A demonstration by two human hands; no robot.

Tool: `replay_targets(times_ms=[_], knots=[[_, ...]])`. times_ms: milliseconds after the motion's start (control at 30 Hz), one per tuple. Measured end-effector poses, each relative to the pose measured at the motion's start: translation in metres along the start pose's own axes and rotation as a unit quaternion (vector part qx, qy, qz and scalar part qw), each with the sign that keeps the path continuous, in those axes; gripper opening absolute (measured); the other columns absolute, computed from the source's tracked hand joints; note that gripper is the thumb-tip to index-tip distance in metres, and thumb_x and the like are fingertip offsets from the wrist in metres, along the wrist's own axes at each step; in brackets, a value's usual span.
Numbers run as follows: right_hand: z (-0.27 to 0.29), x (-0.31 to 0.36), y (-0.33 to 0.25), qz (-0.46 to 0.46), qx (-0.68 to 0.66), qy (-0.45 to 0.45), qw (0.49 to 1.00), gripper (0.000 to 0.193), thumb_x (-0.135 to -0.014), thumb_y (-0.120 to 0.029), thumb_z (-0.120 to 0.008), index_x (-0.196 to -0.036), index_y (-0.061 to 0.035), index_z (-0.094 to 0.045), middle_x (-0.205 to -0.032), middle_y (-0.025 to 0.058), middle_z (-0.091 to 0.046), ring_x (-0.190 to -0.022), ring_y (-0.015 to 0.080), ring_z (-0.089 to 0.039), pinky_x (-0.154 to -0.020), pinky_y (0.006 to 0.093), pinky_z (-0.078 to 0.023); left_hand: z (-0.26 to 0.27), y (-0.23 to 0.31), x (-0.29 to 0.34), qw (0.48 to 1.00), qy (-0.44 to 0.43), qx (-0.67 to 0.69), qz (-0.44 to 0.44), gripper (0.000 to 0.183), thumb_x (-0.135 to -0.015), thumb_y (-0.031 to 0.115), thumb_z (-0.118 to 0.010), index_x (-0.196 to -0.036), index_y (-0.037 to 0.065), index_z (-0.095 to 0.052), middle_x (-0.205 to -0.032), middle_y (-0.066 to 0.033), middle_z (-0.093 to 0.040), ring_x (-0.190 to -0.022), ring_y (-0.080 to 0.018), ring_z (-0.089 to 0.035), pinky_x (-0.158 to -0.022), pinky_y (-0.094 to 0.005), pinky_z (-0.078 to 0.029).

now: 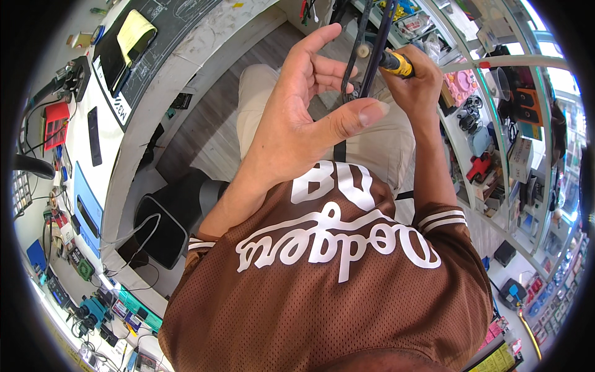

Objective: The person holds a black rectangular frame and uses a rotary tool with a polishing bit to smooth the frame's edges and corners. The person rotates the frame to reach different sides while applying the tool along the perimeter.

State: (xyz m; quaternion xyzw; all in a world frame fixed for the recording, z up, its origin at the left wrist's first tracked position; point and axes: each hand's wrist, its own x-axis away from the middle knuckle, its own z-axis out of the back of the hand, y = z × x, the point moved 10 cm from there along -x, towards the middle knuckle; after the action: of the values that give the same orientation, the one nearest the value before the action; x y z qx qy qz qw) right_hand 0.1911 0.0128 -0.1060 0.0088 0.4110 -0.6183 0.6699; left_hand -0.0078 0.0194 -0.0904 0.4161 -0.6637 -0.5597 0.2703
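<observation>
My right hand (420,80) is closed around the yellow-and-black handle of a tool (400,64), which looks like a screwdriver. Its front end meets a dark metal frame (374,53) with long narrow bars, rising between my hands at the top of the view. A small round pale part (363,51) sits between the bars. My left hand (304,102) is open on the frame's left side, palm turned toward it, thumb stretched out and fingers apart. Its middle fingertips come close to the bar; whether they touch it I cannot tell. The tool's tip is hidden behind the frame.
To the left runs a white workbench (111,167) with a dark phone-like slab (94,136), a blue mat (83,186) and a yellow note pad (135,32). Below it stands a black chair (162,223). Glass shelves (502,180) full of goods line the right side.
</observation>
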Motion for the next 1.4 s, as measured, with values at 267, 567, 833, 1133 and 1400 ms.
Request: replay_targets(times_ms=[267, 567, 833, 1133, 1400], knots=[[0.0047, -0.0039, -0.0055, 0.002, -0.005, 0.012, 1.0, 0.025, -0.068, -0.016, -0.086, -0.082, -0.0074, -0.066, -0.073, 0.0077, -0.062, -0.068, 0.0296, -0.063, -0.062, 0.037, -0.049, -0.0002, 0.0023, 0.0003, 1.0, -0.003, -0.001, -0.008, 0.096, -0.083, 0.034, -0.085, -0.155, -0.002, -0.033, -0.115, -0.0096, -0.06, -0.106, -0.0174, -0.059, -0.102, -0.0343, -0.045], [0.009, -0.0058, -0.0072, 0.009, -0.009, 0.031, 0.999, 0.018, -0.076, -0.008, -0.082, -0.085, -0.0031, -0.068, -0.071, 0.0084, -0.063, -0.063, 0.0191, -0.06, -0.062, 0.0301, -0.048, -0.0016, 0.0039, -0.0004, 1.0, -0.005, 0.007, -0.015, 0.092, -0.085, 0.03, -0.083, -0.155, -0.002, -0.034, -0.108, -0.0068, -0.06, -0.107, -0.0165, -0.058, -0.103, -0.0338, -0.044], [0.0064, -0.0029, -0.0013, 0.003, -0.012, 0.022, 1.0, 0.024, -0.068, -0.013, -0.085, -0.084, -0.0072, -0.068, -0.074, 0.0082, -0.064, -0.069, 0.0288, -0.064, -0.065, 0.0351, -0.051, -0.0012, 0.0052, 0.0005, 1.0, -0.006, 0.003, -0.017, 0.093, -0.085, 0.029, -0.084, -0.155, -0.002, -0.033, -0.107, -0.0064, -0.06, -0.106, -0.016, -0.059, -0.102, -0.0337, -0.044], [0.0061, -0.0018, -0.0057, 0.016, -0.007, 0.004, 1.0, 0.018, -0.076, -0.007, -0.082, -0.086, -0.0031, -0.068, -0.07, 0.0066, -0.062, -0.063, 0.0175, -0.059, -0.062, 0.0294, -0.047, -0.0004, 0.0052, 0.0029, 1.0, -0.004, 0.003, -0.012, 0.094, -0.084, 0.028, -0.085, -0.156, -0.001, -0.032, -0.11, -0.0065, -0.06, -0.105, -0.0156, -0.059, -0.103, -0.0333, -0.044], [0.009, -0.0031, -0.0038, -0.003, -0.014, 0.024, 1.0, 0.024, -0.068, -0.012, -0.086, -0.083, -0.0069, -0.068, -0.072, 0.0079, -0.063, -0.068, 0.0287, -0.064, -0.064, 0.0348, -0.05, -0.0017, 0.0025, 0.0049, 1.0, -0.007, -0.003, -0.003, 0.092, -0.084, 0.024, -0.084, -0.156, 0.0, -0.032, -0.112, -0.0067, -0.06, -0.106, -0.0164, -0.059, -0.104, -0.0346, -0.043]])
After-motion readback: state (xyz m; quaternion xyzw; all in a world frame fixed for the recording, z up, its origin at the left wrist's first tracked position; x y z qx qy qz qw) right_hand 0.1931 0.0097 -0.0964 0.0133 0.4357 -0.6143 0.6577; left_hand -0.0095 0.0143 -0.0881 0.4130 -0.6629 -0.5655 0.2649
